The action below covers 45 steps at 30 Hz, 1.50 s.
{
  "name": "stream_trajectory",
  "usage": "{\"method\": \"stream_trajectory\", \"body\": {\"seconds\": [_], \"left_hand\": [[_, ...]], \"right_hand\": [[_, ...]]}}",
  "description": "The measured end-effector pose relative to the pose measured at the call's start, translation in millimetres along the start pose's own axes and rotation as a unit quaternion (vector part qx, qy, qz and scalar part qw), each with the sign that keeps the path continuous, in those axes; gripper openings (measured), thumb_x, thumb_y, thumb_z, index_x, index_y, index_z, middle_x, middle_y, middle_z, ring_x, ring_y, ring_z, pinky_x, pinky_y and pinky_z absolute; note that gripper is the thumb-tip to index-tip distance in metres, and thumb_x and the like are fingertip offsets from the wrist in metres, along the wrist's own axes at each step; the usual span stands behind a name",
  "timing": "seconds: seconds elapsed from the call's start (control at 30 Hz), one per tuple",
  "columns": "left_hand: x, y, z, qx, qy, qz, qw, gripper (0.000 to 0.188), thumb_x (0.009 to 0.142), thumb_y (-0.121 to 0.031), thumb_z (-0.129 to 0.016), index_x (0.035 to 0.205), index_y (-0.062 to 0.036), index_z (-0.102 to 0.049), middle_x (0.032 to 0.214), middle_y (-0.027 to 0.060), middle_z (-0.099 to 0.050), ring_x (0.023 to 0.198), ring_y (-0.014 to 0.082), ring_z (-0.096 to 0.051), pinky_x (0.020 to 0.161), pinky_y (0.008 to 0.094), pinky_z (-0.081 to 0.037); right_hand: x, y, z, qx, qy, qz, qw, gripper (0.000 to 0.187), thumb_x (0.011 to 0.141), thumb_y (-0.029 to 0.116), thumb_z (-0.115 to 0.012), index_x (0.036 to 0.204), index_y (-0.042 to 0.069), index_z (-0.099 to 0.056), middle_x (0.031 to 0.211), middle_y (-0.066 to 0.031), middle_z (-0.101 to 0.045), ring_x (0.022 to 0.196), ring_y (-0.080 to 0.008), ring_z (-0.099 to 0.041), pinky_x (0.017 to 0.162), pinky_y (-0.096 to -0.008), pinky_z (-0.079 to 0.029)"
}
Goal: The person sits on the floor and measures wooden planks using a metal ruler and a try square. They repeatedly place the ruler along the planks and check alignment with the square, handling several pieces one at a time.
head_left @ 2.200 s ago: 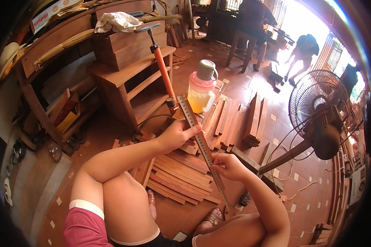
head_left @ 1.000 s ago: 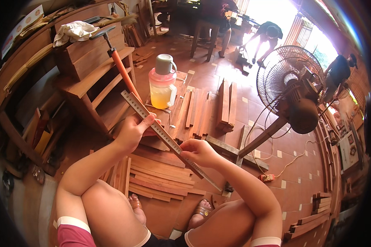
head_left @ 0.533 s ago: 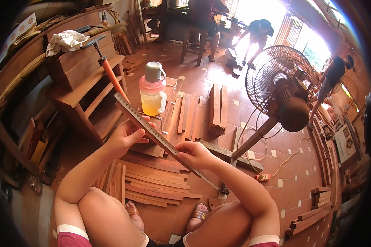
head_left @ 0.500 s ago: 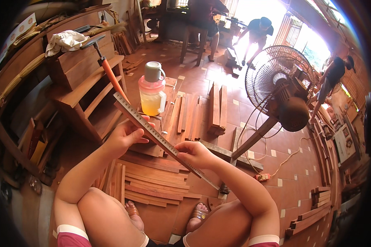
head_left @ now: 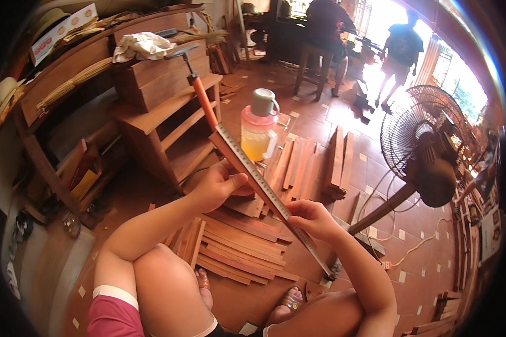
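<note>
We are holding a graduated ruler [head_left: 269, 195] along a wooden strip [head_left: 228, 150], slanting between our hands: our left hand [head_left: 224, 182] is gripping the strip, our right hand [head_left: 314, 221] pinching the ruler lower down. Below them, wooden slats [head_left: 242, 247] are lying; beyond, a pitcher [head_left: 255, 140] is standing; rightward, a pedestal fan [head_left: 437, 178].

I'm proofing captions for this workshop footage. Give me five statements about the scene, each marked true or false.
The ruler lies along a wooden strip. True.
The right hand rests on a knee. False: it grips the ruler.
The jug contains yellow liquid. True.
The jug has nothing on top. False: a grey cup sits there.
The standing fan is right of the jug. True.
</note>
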<state>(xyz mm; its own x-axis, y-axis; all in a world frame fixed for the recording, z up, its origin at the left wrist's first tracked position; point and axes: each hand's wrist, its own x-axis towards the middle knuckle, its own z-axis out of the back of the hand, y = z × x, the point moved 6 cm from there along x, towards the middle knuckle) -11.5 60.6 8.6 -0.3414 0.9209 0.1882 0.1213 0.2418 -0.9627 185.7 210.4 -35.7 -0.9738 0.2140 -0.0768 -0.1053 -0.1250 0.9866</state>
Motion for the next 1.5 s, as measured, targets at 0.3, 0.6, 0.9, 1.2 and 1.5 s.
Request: {"method": "stream_trajectory", "body": {"seconds": [0.3, 0.6, 0.9, 1.2, 1.5], "left_hand": [[0, -3, -4, -0.005, 0.041, 0.034, 0.999, 0.042, 0.102, -0.022, -0.055, 0.139, -0.0063, -0.041, 0.134, 0.0148, -0.055, 0.124, 0.0261, -0.058, 0.105, 0.0431, -0.051], [-3, -9, -11, 0.015, 0.074, 0.041, 0.996, 0.042, 0.104, -0.023, -0.052, 0.139, -0.0054, -0.039, 0.137, 0.0151, -0.053, 0.126, 0.0247, -0.056, 0.106, 0.0414, -0.048], [-2, -7, -2, 0.04, -0.074, 0.08, 0.993, 0.035, 0.102, -0.03, -0.057, 0.116, 0.0027, -0.06, 0.109, 0.0095, -0.064, 0.097, 0.0176, -0.067, 0.088, 0.0314, -0.058], [-1, -15, -6, -0.032, -0.097, 0.038, 0.994, 0.027, 0.101, -0.02, -0.059, 0.114, 0.0037, -0.061, 0.103, 0.0112, -0.067, 0.091, 0.0212, -0.069, 0.085, 0.0347, -0.06], [-9, -56, 104, -0.055, -0.218, -0.083, 0.971, 0.031, 0.099, -0.032, -0.06, 0.106, -0.0022, -0.065, 0.099, 0.0155, -0.073, 0.09, 0.0246, -0.073, 0.082, 0.0385, -0.06]], "right_hand": [[2, -8, -1, 0.011, -0.016, -0.001, 1.0, 0.033, 0.091, 0.004, -0.069, 0.122, -0.003, -0.062, 0.109, -0.0062, -0.069, 0.098, -0.0113, -0.065, 0.089, -0.028, -0.054], [2, -10, -1, -0.042, -0.06, -0.006, 0.997, 0.033, 0.089, 0.002, -0.069, 0.121, -0.003, -0.062, 0.106, -0.0075, -0.07, 0.094, -0.0122, -0.066, 0.085, -0.0284, -0.055], [3, -9, -6, -0.088, -0.072, 0.014, 0.993, 0.031, 0.088, 0.004, -0.069, 0.118, -0.002, -0.063, 0.105, -0.0096, -0.07, 0.091, -0.0142, -0.068, 0.082, -0.0289, -0.055], [3, -5, -1, -0.068, -0.019, -0.008, 0.998, 0.044, 0.087, 0.01, -0.074, 0.126, -0.002, -0.058, 0.111, -0.0118, -0.069, 0.1, -0.0175, -0.067, 0.089, -0.0317, -0.055], [-76, 31, 150, -0.228, -0.297, 0.0, 0.927, 0.039, 0.088, 0.024, -0.074, 0.117, -0.002, -0.066, 0.107, -0.0106, -0.072, 0.1, -0.0171, -0.067, 0.087, -0.032, -0.051]]}}
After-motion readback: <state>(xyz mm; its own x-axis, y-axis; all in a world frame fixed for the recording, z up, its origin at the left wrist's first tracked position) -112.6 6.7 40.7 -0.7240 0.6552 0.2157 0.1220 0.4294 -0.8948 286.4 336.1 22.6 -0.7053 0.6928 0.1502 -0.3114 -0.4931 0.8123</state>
